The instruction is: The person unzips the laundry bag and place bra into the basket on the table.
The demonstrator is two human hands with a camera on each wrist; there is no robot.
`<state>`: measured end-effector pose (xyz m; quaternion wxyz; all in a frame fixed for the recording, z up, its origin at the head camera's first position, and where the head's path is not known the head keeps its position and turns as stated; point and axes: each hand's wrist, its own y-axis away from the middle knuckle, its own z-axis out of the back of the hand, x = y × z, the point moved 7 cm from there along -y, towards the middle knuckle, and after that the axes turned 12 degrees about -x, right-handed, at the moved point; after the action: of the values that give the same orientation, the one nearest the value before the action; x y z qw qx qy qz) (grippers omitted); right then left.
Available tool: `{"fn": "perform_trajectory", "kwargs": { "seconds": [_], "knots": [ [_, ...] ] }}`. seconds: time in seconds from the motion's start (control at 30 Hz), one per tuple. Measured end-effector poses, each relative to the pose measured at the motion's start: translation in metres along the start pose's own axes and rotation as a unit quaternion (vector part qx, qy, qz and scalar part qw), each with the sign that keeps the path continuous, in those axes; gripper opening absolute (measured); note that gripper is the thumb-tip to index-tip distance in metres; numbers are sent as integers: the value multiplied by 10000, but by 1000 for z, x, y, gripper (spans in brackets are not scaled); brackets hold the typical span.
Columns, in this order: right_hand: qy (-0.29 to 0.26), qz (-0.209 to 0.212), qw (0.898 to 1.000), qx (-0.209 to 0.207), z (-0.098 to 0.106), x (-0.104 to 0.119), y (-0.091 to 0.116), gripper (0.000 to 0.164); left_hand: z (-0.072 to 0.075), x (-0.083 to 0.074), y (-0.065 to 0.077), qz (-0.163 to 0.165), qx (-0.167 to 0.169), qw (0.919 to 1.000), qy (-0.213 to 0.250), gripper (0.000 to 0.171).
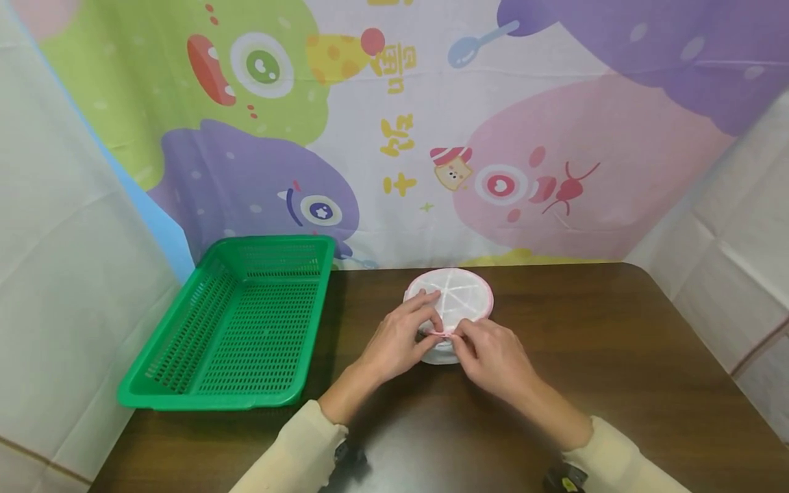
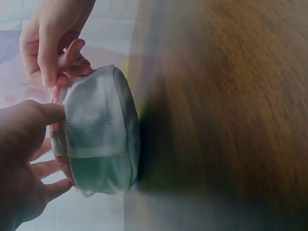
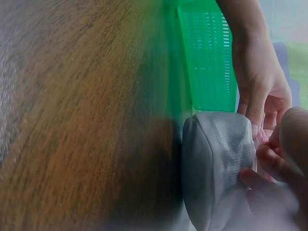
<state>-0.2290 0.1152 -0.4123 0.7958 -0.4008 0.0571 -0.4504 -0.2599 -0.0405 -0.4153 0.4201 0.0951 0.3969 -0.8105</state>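
Observation:
A round white mesh laundry bag [image 1: 459, 294] with pink trim stands on the dark wooden table [image 1: 592, 342], with white strips crossing its top like spokes. My left hand [image 1: 401, 339] pinches the pink edge on the near side between thumb and forefinger, its other fingers spread over the top. Right beside it, my right hand [image 1: 498, 356] pinches the same edge, fingertips close to those of the left. In the left wrist view the bag's mesh side wall [image 2: 96, 115] bulges out, with a pale green patch low in the picture. My fingertips partly hide the pinched edge.
A green perforated plastic basket [image 1: 314, 322] sits on the table to the left of the bag. Behind the table hangs a cloth [image 1: 382, 226] printed with cartoon monsters. Pale panels [image 1: 55, 274] flank the table on both sides.

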Motion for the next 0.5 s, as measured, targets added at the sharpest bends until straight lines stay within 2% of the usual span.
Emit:
{"fn": "perform_trajectory", "kwargs": {
  "seconds": [0.27,0.5],
  "knots": [
    [-77,-55,9999,-112,3,-3,1,17,2,0,1,-115,-42,9999,59,20],
    [-104,-92,9999,-78,2,-4,1,16,3,3,2,-53,-26,9999,100,20]
  ]
}}
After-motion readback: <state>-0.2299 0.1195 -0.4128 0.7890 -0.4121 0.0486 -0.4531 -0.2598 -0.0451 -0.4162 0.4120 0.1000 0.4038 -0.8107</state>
